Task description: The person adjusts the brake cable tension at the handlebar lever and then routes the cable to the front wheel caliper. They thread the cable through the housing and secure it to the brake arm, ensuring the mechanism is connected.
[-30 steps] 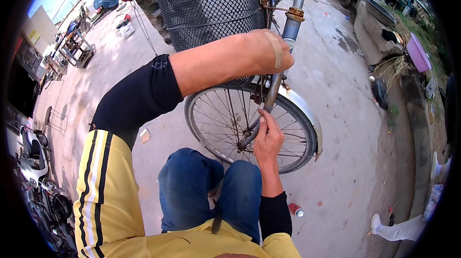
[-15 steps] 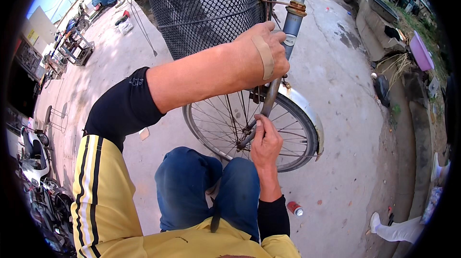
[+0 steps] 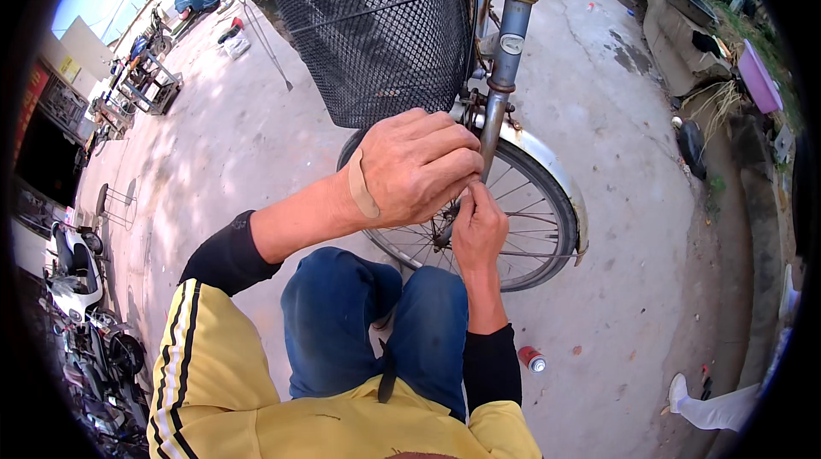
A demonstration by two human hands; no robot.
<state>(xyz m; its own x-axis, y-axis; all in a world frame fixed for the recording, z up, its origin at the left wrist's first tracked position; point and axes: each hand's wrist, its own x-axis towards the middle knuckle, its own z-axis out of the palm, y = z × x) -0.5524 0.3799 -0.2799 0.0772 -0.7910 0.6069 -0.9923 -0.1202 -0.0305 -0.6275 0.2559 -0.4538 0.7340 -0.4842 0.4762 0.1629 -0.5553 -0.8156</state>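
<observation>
Both grips are closed on the bicycle's front fork (image 3: 489,138): the left hand (image 3: 419,167), a plaster strip across its wrist, wraps over the fork blade just below the mesh basket (image 3: 376,27), while the right hand (image 3: 479,228) pinches something small at the blade from beneath — what it pinches I cannot tell, since the left hand's fingers cover it. The front wheel (image 3: 522,220) stands on the concrete ground (image 3: 616,314) right before the person's blue-trousered knees (image 3: 368,322), seated in the fork with its mudguard (image 3: 552,164) on. Judging by this, the work at the fork looks mid-way — hands engaged, nothing detached. A red can (image 3: 532,360) lies near the right elbow.
</observation>
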